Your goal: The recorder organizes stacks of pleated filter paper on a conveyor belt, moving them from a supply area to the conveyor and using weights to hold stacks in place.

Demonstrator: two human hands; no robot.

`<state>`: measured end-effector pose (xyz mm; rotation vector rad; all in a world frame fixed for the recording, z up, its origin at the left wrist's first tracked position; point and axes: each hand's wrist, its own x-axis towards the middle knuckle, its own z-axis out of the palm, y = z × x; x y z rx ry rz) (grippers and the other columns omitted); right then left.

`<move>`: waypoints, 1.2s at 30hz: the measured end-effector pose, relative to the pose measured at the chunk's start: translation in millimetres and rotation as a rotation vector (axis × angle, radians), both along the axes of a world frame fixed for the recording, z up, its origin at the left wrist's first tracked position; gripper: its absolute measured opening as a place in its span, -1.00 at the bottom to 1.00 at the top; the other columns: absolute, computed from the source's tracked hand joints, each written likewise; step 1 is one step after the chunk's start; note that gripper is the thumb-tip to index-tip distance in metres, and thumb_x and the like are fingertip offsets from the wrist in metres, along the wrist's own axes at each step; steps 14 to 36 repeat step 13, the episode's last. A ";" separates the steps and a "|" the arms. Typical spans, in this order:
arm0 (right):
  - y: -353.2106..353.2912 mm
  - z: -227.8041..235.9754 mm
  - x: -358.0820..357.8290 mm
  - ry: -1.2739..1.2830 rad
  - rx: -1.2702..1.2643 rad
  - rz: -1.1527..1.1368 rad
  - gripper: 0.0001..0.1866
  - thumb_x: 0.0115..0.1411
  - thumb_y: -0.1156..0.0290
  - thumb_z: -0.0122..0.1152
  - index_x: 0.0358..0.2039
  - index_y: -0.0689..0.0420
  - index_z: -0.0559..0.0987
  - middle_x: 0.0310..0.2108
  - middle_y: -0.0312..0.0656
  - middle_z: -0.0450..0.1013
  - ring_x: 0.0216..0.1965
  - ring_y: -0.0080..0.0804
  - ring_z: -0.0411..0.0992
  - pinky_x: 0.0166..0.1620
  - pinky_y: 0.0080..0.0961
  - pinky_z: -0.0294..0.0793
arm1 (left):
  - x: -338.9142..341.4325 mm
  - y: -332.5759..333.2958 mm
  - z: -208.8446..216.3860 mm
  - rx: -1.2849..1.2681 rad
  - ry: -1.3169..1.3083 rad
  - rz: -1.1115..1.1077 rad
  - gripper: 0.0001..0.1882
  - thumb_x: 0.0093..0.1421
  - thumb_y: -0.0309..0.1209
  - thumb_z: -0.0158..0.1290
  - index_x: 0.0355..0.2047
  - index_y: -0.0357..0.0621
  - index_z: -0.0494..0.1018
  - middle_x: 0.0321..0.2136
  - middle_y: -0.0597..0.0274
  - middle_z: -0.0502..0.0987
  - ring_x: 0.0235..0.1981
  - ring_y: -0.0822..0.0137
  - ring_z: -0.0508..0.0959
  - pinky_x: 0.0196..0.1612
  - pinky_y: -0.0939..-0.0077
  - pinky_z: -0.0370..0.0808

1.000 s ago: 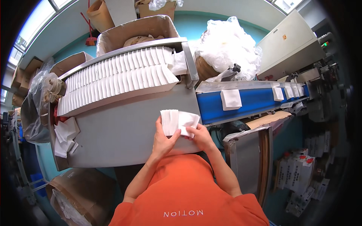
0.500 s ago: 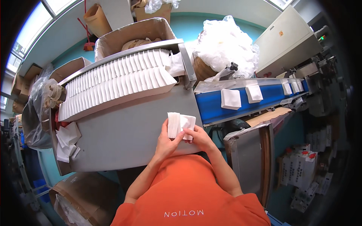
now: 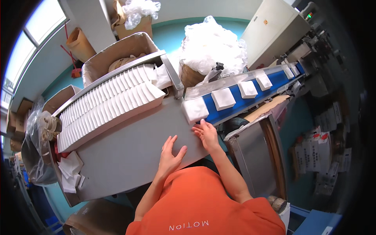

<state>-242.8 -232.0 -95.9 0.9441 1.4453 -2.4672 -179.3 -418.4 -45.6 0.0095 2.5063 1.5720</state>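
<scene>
My left hand (image 3: 169, 157) hovers over the near edge of the grey metal table (image 3: 121, 152), its fingers spread and nothing in them. Farther right, my right hand (image 3: 206, 136) is open just below a white napkin stack (image 3: 195, 110) where the table meets the blue conveyor belt (image 3: 213, 116). Whether its fingertips touch that stack I cannot tell. Beyond it, several similar folded stacks (image 3: 223, 98) sit spaced along the belt. A long double row of white folded napkins (image 3: 109, 96) stands on edge along the table's far side.
Crumpled white napkins (image 3: 70, 170) lie at the table's left end. Behind the table stand a cardboard box (image 3: 117, 51) and a heap of clear plastic (image 3: 211, 45). A grey panel (image 3: 254, 156) stands under the belt on my right, and a pale cabinet (image 3: 274, 29) rises behind it.
The napkins that both hands held are out of them; more stacks stand at the belt's near end. My hands have parted, the right reaching toward the belt. The view has turned right.
</scene>
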 end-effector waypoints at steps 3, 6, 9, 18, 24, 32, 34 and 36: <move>6.0 31.0 21.2 0.019 0.204 -0.024 -0.55 0.39 0.03 -0.08 -0.06 0.22 0.41 -0.19 -0.16 0.47 -0.28 -0.50 0.47 -0.26 -0.62 0.46 | 6.2 -2.5 22.0 0.232 -0.050 0.027 -0.41 0.22 -0.16 0.14 0.16 -0.23 0.33 0.21 -0.09 0.30 0.19 0.06 0.37 0.19 0.26 0.31; -16.4 101.7 56.4 0.296 0.304 0.043 -0.47 0.43 -0.02 -0.25 0.04 0.21 0.40 -0.12 -0.14 0.47 -0.16 -0.43 0.46 -0.15 -0.51 0.46 | 11.6 -3.5 79.3 0.446 0.177 -0.118 -0.46 0.26 -0.14 0.08 0.15 -0.18 0.35 0.18 -0.13 0.33 0.19 0.03 0.36 0.16 0.23 0.34; -48.3 203.8 85.7 0.836 0.505 -0.085 -0.40 0.43 -0.08 -0.34 0.06 0.22 0.38 0.01 0.00 0.40 -0.02 -0.29 0.41 -0.07 -0.44 0.43 | 14.1 -2.5 151.1 0.740 0.698 -0.251 -0.45 0.33 -0.08 -0.04 0.07 -0.35 0.34 0.08 -0.07 0.41 0.09 0.07 0.42 0.09 0.28 0.38; -88.0 204.0 196.1 1.529 -0.222 -0.544 -0.46 0.41 0.00 -0.17 0.07 0.23 0.44 0.00 -0.14 0.41 -0.06 -0.35 0.42 -0.13 -0.56 0.44 | 14.3 15.1 179.2 1.007 1.064 -0.365 -0.36 0.29 0.02 -0.08 0.18 -0.24 0.26 0.06 -0.10 0.43 0.02 0.00 0.47 -0.18 0.23 0.55; -88.0 204.0 196.1 1.529 -0.222 -0.544 -0.46 0.41 0.00 -0.17 0.07 0.23 0.44 0.00 -0.14 0.41 -0.06 -0.35 0.42 -0.13 -0.56 0.44 | 14.3 15.1 179.2 1.007 1.064 -0.365 -0.36 0.29 0.02 -0.08 0.18 -0.24 0.26 0.06 -0.10 0.43 0.02 0.00 0.47 -0.18 0.23 0.55; -88.0 204.0 196.1 1.529 -0.222 -0.544 -0.46 0.41 0.00 -0.17 0.07 0.23 0.44 0.00 -0.14 0.41 -0.06 -0.35 0.42 -0.13 -0.56 0.44 | 14.3 15.1 179.2 1.007 1.064 -0.365 -0.36 0.29 0.02 -0.08 0.18 -0.24 0.26 0.06 -0.10 0.43 0.02 0.00 0.47 -0.18 0.23 0.55; -88.0 204.0 196.1 1.529 -0.222 -0.544 -0.46 0.41 0.00 -0.17 0.07 0.23 0.44 0.00 -0.14 0.41 -0.06 -0.35 0.42 -0.13 -0.56 0.44 | 14.3 15.1 179.2 1.007 1.064 -0.365 -0.36 0.29 0.02 -0.08 0.18 -0.24 0.26 0.06 -0.10 0.43 0.02 0.00 0.47 -0.18 0.23 0.55; -88.0 204.0 196.1 1.529 -0.222 -0.544 -0.46 0.41 0.00 -0.17 0.07 0.23 0.44 0.00 -0.14 0.41 -0.06 -0.35 0.42 -0.13 -0.56 0.44 | 14.3 15.1 179.2 1.007 1.064 -0.365 -0.36 0.29 0.02 -0.08 0.18 -0.24 0.26 0.06 -0.10 0.43 0.02 0.00 0.47 -0.18 0.23 0.55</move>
